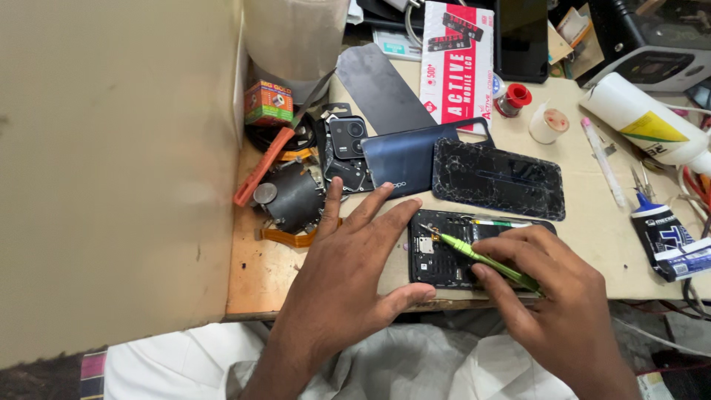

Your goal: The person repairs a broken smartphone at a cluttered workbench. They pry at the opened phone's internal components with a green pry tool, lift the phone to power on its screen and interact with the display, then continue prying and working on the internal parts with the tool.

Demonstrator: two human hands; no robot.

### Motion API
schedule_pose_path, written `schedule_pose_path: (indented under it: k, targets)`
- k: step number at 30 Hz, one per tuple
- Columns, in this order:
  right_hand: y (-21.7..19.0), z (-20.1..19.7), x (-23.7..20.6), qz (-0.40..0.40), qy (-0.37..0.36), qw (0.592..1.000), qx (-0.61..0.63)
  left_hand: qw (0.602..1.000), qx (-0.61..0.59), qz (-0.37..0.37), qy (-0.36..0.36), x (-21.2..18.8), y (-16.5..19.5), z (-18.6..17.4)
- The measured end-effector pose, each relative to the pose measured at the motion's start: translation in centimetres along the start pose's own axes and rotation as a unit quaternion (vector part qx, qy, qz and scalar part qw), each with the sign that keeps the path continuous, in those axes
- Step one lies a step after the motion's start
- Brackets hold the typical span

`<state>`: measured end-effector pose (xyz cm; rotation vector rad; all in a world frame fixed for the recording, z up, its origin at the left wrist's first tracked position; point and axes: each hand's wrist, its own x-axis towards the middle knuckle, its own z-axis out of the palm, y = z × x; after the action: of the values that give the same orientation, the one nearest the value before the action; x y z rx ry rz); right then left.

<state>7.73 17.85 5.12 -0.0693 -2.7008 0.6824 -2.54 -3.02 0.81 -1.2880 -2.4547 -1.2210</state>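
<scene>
L hand (348,278) spread flat at table edge, fingers steadying the opened phone (444,259). R hand (552,296) pinches a green screwdriver (485,259), tip on the phone's innards. Just behind: cracked screen (498,178), dark back cover (411,159) w/ camera module (346,138). Far R: white bottle (648,122).

Cracked glossy glass screen (498,178), matt wooden bench (259,274), green plastic-handled screwdriver (485,260).

Cluttered wooden workbench (255,278), opened phone (444,255), cracked screen (498,178), glue tube (670,238)
</scene>
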Motion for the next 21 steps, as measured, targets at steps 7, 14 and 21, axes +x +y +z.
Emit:
schedule_pose_path:
  k: [7, 14, 21]
  targets:
    - [-0.27, 0.53, -0.58, 0.009, 0.007, 0.999, 0.036, 1.000, -0.003, -0.002, -0.001, 0.01, -0.01, 0.09]
    - [-0.05, 0.61, -0.82, 0.009, 0.009, 0.999, 0.045, 1.000, -0.002, 0.000, -0.008, -0.02, -0.01, 0.04]
    - [-0.07, 0.59, -0.87, 0.010, 0.012, 0.999, 0.040, 1.000, 0.002, 0.002, -0.001, 0.01, 0.07, 0.07]
